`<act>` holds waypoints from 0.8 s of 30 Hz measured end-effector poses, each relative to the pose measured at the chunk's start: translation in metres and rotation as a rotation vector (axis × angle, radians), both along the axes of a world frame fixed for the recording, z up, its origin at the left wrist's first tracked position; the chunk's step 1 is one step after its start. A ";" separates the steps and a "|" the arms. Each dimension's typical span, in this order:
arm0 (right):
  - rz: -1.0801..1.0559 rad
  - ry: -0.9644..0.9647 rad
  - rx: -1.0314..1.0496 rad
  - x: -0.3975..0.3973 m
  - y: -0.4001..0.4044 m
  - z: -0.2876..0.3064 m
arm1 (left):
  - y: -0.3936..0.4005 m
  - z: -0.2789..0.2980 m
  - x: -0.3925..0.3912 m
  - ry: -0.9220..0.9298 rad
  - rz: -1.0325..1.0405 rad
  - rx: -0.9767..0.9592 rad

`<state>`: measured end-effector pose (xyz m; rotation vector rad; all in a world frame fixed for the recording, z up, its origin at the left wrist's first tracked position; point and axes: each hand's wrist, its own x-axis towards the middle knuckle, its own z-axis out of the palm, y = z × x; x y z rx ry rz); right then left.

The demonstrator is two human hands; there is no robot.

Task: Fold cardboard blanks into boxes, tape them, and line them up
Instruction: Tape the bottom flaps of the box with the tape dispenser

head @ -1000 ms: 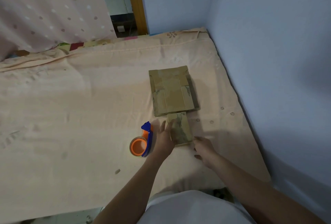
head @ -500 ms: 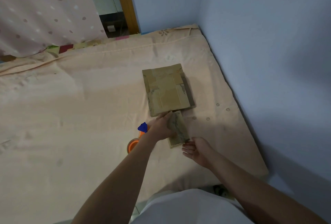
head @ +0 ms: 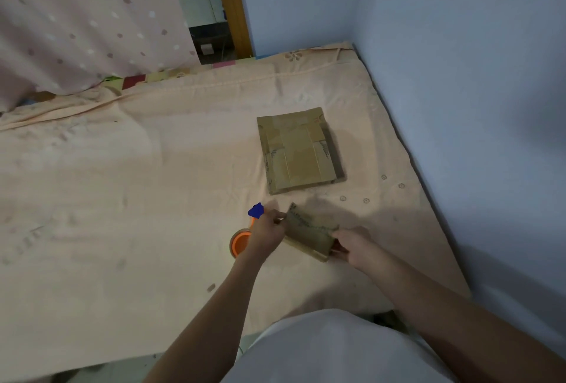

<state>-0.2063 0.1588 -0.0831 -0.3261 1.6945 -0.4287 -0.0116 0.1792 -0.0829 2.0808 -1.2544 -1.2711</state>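
While one stack of flat blanks [head: 298, 149] is lying on the bed [head: 122, 198], left hand [head: 268, 229] and right hand [head: 352, 244] are each gripping one cardboard blank [head: 309, 231] just nearer than the stack, one tape dispenser [head: 245, 234] sitting just left of it.

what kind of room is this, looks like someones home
Most likely a bedroom at home: the person works on a bed under a peach sheet pushed into a blue wall corner, with a dotted curtain and a wooden door frame behind.
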 end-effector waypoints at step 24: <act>0.055 0.014 -0.006 -0.027 -0.014 -0.001 | 0.011 -0.018 -0.005 -0.032 0.063 0.114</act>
